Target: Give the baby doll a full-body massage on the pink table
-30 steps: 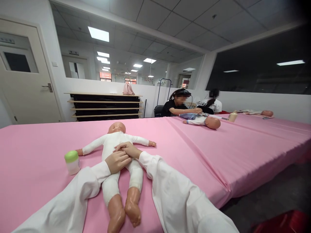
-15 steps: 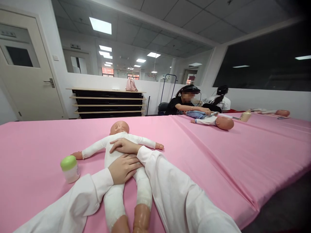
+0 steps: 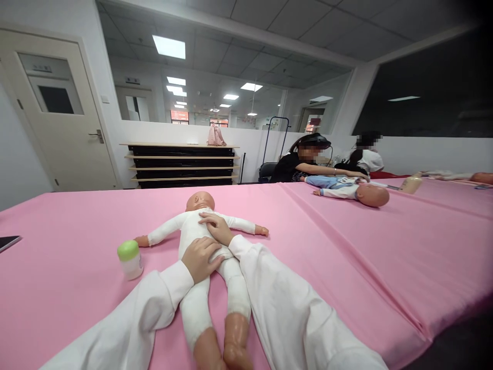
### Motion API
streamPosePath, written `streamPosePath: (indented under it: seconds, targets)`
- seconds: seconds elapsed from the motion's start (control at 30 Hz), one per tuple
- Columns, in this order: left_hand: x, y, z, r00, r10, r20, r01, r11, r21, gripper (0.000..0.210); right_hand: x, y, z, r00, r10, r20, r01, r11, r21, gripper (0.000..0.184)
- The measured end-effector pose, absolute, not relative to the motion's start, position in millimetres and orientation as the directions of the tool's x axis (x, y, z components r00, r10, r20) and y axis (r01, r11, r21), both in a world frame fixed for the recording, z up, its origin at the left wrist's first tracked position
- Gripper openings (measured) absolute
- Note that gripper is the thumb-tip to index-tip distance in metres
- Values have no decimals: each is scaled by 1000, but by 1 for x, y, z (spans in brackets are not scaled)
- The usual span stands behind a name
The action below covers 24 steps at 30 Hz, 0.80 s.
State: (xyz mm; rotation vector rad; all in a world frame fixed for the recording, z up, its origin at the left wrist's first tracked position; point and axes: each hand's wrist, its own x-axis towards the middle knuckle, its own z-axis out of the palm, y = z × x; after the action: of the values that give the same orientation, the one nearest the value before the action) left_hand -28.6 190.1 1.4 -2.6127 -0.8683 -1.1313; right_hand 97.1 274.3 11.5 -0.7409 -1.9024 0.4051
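A baby doll (image 3: 192, 231) with a white cloth body lies on its back on the pink table cover (image 3: 331, 303), its arms spread and its feet toward me. My left hand (image 3: 201, 258) rests open on the doll's lower belly, fingers stretched across it. Higher up, my right hand (image 3: 217, 227) lies open on the doll's chest and belly, fingers pointing left. Neither hand grips anything. Left of the doll, by its hand, stands a clear jar with a green lid (image 3: 130, 259).
At the far right a person in black (image 3: 296, 159) reaches over another doll in blue and white clothes (image 3: 346, 190). Beyond it are a pale bottle (image 3: 411, 183) and a second person (image 3: 370, 154). A dark flat device (image 3: 8, 242) lies at the left edge.
The view has shifted, so the scene sits further right. My right hand has moved slightly up the doll, and the gap between my hands has widened. The far person's arm reaches further right.
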Motion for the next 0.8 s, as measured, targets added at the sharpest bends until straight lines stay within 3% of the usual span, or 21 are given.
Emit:
streamPosePath:
  seconds: [0.17, 0.37, 0.63, 0.8]
  targets:
    - [-31, 190, 0, 583, 357, 729, 572, -819, -56, 21, 109, 256, 7, -287, 589, 756, 342, 800, -494, 32]
    - [-29, 185, 0, 626, 200, 753, 453, -880, -142, 21, 112, 238, 11, -404, 507, 762, 312, 859, -406, 32]
    - [-30, 182, 5, 756, 184, 629, 207, -978, 37, 19, 101, 250, 27, -673, 417, 611, 227, 903, -365, 36]
    - [-28, 182, 9, 829, 241, 505, 231, -969, 82, 31, 91, 269, 40, -773, 369, 516, 229, 921, -316, 28]
